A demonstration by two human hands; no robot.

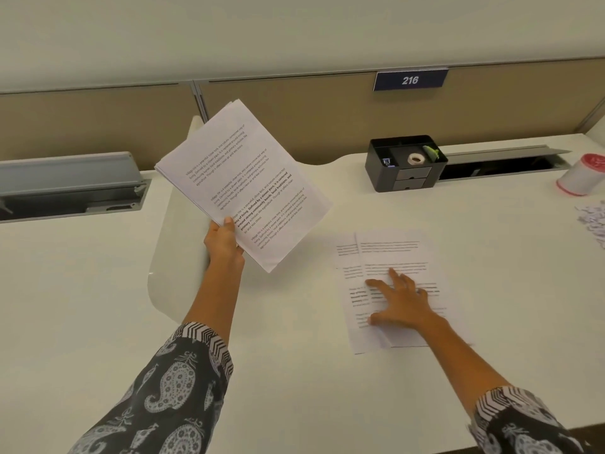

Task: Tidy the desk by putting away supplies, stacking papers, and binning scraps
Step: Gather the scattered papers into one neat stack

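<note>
The right hand (401,303) lies flat on the desk (294,388) at 4 o'clock from the picture's middle. Its fingers are straight and spread, pressing on two overlapping printed sheets (389,250) that lie on the desktop. At 10 o'clock from it the left hand (224,239) is raised off the desk. Its thumb clamps the lower corner of a stack (242,178) of printed papers, the other fingers hidden beneath. The stack is in the air, leaning toward 1 o'clock. Scraps (592,221) lie at 2 o'clock from the sheets, at the right edge. At 12 o'clock from the sheets stands a black organizer (411,178) holding a tape roll (415,158). A white tub (581,175) with a red top sits at 3 o'clock from it. Above, at 12 o'clock, a sign (410,80) reads 216.
</note>
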